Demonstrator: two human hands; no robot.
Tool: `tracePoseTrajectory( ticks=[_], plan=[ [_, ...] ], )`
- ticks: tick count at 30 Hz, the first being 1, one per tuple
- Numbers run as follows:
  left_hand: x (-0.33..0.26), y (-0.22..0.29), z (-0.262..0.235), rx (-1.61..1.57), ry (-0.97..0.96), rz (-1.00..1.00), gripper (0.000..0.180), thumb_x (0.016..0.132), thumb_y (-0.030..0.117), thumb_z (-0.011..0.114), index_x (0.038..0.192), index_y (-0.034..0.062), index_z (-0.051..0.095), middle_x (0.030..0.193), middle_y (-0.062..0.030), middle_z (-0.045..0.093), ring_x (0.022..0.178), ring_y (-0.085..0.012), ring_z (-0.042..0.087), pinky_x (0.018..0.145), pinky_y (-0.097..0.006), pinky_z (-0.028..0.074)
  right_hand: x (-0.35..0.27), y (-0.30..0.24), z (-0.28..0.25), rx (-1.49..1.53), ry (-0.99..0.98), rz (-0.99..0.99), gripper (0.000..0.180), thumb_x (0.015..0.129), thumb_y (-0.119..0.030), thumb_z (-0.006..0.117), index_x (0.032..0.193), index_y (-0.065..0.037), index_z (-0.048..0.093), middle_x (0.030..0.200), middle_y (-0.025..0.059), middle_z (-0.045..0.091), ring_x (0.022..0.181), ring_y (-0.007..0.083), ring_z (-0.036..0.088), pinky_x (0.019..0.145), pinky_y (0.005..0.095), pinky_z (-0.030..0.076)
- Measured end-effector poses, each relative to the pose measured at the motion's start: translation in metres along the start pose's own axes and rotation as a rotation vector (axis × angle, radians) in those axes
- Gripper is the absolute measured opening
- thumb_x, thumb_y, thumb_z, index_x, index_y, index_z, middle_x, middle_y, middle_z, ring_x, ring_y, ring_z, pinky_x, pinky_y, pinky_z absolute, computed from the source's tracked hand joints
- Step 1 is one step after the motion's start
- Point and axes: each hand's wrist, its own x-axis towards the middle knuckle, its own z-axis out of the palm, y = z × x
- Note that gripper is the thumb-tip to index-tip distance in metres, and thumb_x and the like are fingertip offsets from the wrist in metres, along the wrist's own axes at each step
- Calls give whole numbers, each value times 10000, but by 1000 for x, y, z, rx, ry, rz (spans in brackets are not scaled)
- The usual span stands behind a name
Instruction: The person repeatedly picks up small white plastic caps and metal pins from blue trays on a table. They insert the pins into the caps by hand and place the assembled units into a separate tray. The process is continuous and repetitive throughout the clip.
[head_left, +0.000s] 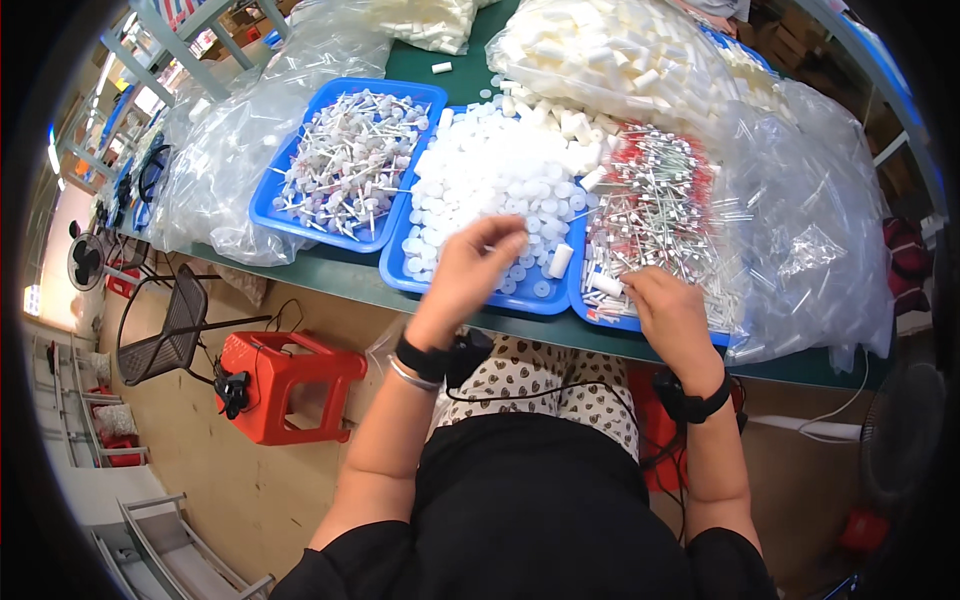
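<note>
My left hand (474,268) hovers over the middle blue tray (400,272), fingers curled in and thumb close to them; anything between them is hidden. Small translucent white discs (470,185) heap up in that tray. My right hand (668,308) pinches at the near edge of the right blue tray (622,322), a short white cylinder (606,285) at its fingertips. Thin pins with white heads and red parts (660,190) fill this tray. Another white cylinder (560,261) rests by the middle tray's right rim. Pin-like pieces with discs (355,150) lie in the left blue tray (268,205).
A large clear bag of white cylinders (620,60) lies behind the trays, some spilling out. Clear plastic bags (810,240) cover the table's right side, others (235,165) its left. A red stool (295,385) and a dark chair (170,325) stand left on the floor.
</note>
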Motion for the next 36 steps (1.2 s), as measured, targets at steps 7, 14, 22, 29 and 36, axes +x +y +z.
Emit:
tracePoseTrajectory(
  ticks=[7,14,22,29,36],
  plan=[
    [-16,-13,47,666,39,326,234,801,140,747,974,4,669,957,-158,613,848,-363,613,761,-415,504,24,-6,28,-242,-28,87,123,854,-160,677,826,-47,636,764,113,648,653,310,654,587,399,511],
    [-1,-4,37,832,-200,193,203,760,173,765,841,3,688,861,-177,643,825,-365,632,738,-423,503,35,6,53,-297,-52,234,122,854,-157,668,806,-45,663,658,127,657,614,319,664,570,390,512],
    [1,4,32,792,-151,146,187,787,170,737,893,19,708,861,-179,680,812,-313,676,729,-391,526,28,-8,20,224,119,444,80,864,-132,687,858,-53,696,648,112,643,580,306,632,553,376,479],
    [-7,4,23,-228,-160,-189,276,963,165,625,1165,-23,648,1013,-114,690,861,-166,671,792,-278,550,15,-20,1,164,112,173,62,889,-97,662,916,-41,657,775,120,664,639,294,635,584,384,489],
    [-25,-7,41,-960,-251,-409,346,993,191,593,1245,-47,582,1085,-98,668,925,-120,640,843,-252,531,5,-36,-10,102,29,-53,87,846,-82,692,923,-48,671,751,98,657,661,270,619,602,385,477]
  ],
)
